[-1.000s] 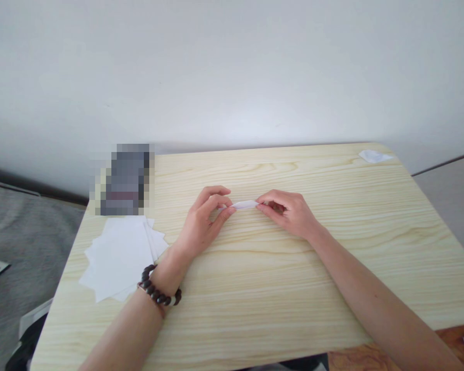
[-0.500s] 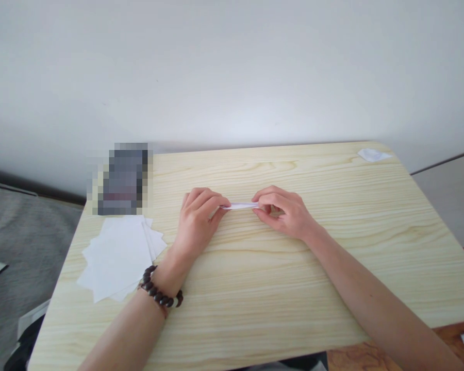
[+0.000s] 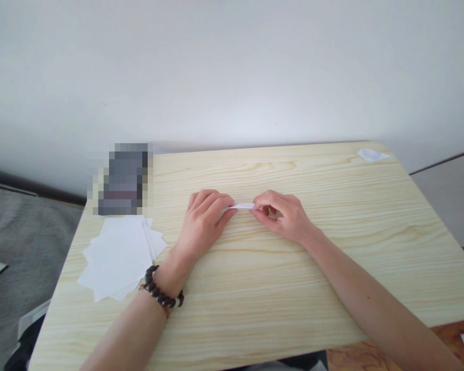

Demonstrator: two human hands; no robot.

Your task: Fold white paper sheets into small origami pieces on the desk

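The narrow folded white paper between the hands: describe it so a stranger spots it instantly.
Find the pale wood-grain table before the white wall. Near its middle, the left hand and right hand pinch the narrow folded white paper at opposite ends. Unlike the splayed white sheets or far-corner white paper piece, it alone is held.

Folded paper (image 3: 244, 206) white; tabletop (image 3: 232, 288) pale yellow, wood-grained; bracelet (image 3: 160, 297) dark brown; wall (image 3: 232, 67) pale grey.
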